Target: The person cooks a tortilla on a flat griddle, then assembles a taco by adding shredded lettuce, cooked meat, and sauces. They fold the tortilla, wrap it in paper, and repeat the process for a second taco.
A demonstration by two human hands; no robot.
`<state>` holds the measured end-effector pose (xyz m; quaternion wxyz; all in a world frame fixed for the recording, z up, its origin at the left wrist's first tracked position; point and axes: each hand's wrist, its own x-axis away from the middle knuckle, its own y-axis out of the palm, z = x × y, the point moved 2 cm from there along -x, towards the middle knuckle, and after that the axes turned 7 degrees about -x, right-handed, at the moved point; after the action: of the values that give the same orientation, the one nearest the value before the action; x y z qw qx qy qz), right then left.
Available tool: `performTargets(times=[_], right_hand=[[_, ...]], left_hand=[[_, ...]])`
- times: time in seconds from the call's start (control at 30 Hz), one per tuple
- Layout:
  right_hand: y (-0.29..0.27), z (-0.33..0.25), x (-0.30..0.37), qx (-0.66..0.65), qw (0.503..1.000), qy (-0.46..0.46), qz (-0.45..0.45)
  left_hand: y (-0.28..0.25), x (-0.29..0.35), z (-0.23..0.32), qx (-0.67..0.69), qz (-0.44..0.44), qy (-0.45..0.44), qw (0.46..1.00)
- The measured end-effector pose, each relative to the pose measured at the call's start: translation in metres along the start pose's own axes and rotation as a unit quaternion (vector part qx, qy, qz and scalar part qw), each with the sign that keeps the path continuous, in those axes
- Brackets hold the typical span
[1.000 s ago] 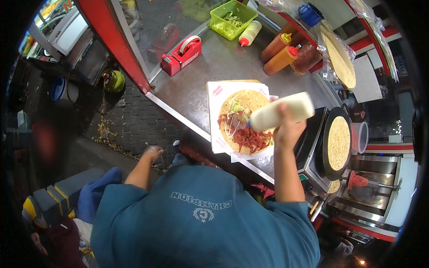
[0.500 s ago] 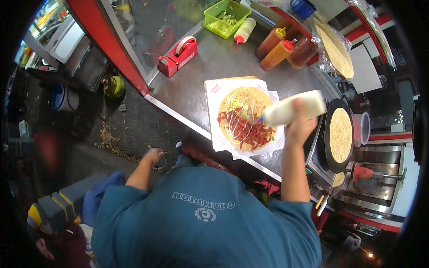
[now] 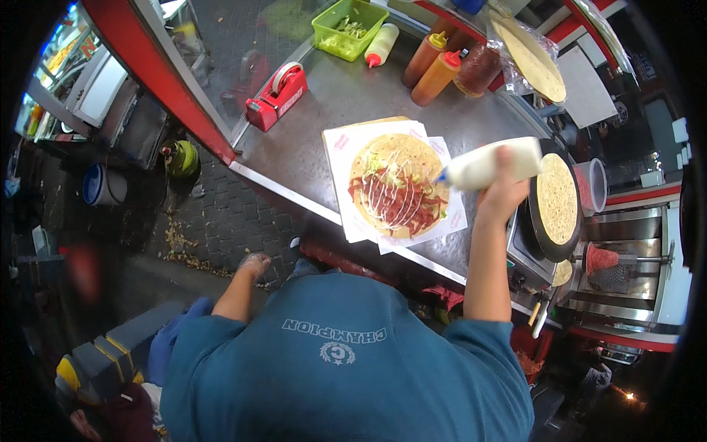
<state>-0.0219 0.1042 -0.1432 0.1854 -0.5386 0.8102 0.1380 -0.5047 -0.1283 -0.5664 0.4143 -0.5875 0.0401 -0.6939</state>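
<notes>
My right hand is wrapped round a white squeeze bottle. Its blue tip points left and hangs by the right edge of a round flatbread. Shredded reddish-brown meat and pale green lettuce lie over that bread, with thin white sauce lines zigzagging across them. Beneath the bread are white printed paper sheets, stacked on the metal counter. Away from the counter, over the floor on the left, my left hand hangs with loosely bent fingers and nothing visible in it.
A red tape dispenser stands at the counter's left. Along the back are a green lettuce basket, a lying squeeze bottle and orange sauce bottles. To the right, another flatbread sits on a black pan, near a vertical meat grill.
More white sauce lines now cross the meat and lettuce. The squeeze bottle in my right hand has shifted toward the bread's right edge. The whole view has turned slightly.
</notes>
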Motion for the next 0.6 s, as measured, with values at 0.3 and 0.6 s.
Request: performTargets(times=[0.3, 0.6], right_hand=[[-0.009, -0.008, 0.012, -0.015, 0.999, 0.015, 0.026], [-0.021, -0.009, 0.029, 0.148, 0.987, -0.057, -0.036]], left_hand=[[0.006, -0.008, -0.013, -0.01, -0.019, -0.003, 1.0], [-0.022, -0.003, 0.001, 0.004, -0.016, 0.002, 1.0]])
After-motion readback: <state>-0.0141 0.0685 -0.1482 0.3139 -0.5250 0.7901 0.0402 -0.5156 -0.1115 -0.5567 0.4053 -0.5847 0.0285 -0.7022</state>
